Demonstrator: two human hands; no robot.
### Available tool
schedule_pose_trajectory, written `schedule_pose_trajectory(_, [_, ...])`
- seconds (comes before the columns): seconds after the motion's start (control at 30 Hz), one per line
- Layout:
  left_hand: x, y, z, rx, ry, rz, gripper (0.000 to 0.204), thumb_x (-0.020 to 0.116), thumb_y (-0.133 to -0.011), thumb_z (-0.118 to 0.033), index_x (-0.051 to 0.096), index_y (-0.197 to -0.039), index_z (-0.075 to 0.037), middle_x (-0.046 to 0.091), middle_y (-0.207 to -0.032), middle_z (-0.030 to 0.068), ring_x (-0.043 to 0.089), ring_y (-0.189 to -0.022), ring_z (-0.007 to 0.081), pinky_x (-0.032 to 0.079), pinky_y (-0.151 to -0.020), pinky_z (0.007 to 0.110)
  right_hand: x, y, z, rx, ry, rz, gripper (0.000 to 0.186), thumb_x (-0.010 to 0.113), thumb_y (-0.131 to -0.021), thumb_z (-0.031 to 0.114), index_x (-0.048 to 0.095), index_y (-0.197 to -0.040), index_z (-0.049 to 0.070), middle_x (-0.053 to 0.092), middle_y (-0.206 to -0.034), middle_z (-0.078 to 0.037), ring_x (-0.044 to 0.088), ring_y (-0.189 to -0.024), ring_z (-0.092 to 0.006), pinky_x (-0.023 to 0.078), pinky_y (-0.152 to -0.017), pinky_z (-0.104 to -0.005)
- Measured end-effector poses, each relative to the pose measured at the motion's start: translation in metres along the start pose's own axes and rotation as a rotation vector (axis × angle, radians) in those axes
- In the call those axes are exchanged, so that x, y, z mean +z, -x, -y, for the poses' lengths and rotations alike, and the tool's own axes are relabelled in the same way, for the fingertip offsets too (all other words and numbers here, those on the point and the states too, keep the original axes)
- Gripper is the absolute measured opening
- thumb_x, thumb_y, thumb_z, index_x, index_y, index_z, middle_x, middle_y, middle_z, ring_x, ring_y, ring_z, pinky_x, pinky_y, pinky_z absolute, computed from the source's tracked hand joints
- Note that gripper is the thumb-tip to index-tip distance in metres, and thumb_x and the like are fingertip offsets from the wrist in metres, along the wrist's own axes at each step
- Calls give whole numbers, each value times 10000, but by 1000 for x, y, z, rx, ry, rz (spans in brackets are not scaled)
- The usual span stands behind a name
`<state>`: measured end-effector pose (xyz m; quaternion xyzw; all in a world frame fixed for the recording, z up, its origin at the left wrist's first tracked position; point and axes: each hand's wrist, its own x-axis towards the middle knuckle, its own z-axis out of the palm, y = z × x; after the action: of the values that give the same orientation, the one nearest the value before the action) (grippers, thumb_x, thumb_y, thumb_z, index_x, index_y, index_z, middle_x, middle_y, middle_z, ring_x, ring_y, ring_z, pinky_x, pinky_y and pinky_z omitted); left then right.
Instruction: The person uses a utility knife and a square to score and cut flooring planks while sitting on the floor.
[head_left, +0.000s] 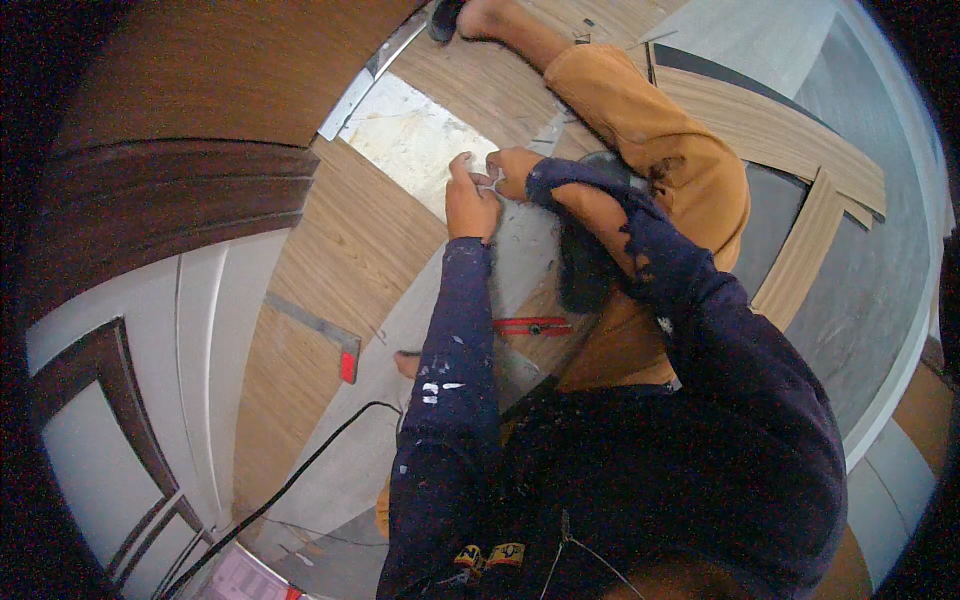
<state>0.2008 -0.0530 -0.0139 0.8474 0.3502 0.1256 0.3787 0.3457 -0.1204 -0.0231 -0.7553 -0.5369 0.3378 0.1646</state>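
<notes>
My left hand (470, 208) and my right hand (516, 172) meet close together over the edge of a pale rectangular patch (405, 130) in the wood-look floor. Fingers of both are bent and pinched round a small white scrap (494, 183), whose kind is too small to tell. Wood-look planks (365, 225) border the patch on its near side. Between my legs lies a red hand tool (532, 326), partly covered by my sleeve. A try square (347, 362) with a red-marked handle rests on the planks to the left of my left forearm.
Loose cut planks (800, 250) lie on grey floor to the right. A black cable (290, 485) runs along the lower left. Brown panelling (180, 190) and a white wall (240, 290) stand at the left. A metal strip (345, 105) edges the floor beside the patch.
</notes>
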Motion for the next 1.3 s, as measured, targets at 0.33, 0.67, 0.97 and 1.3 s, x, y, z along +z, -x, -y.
schedule_pose_trajectory(0.33, [-40, 30, 48, -90, 196, -221, 477, 510, -830, 44, 530, -1295, -61, 742, -922, 69, 629, -715, 179, 494, -691, 297, -1, -5, -24, -141, 0, -269, 235, 703, -822, 214, 721, -1030, 106, 724, -1029, -180, 685, -979, -394, 548, -850, -497])
schedule_pose_trajectory(0.67, [-123, 110, 97, -212, 94, -439, 445, 532, -870, 20, 553, -1311, -30, 716, -1008, 65, 623, -833, 124, 483, -743, 271, 2, -23, -28, -132, 50, -119, 255, 765, -804, 325, 755, -1005, 168, 676, -1044, -111, 658, -1031, -354, 540, -849, -497])
schedule_pose_trajectory(0.97, [-145, 163, 147, -331, 311, -678, 452, 571, -892, 2, 536, -1341, -39, 682, -1051, 29, 601, -880, 108, 463, -775, 234, 3, -14, -9, -274, 200, -171, 125, 607, -934, 202, 697, -987, 133, 627, -1037, -114, 660, -979, -356, 539, -839, -492])
schedule_pose_trajectory(1.3, [-105, 149, 96, -108, -8, -271, 406, 583, -879, -37, 606, -1284, -24, 688, -1182, 163, 651, -1054, 291, 493, -932, 373, -42, -1, -52, 72, 266, -427, 442, 501, -927, 169, 601, -1357, 186, 688, -1106, -262, 687, -970, -445, 561, -856, -550])
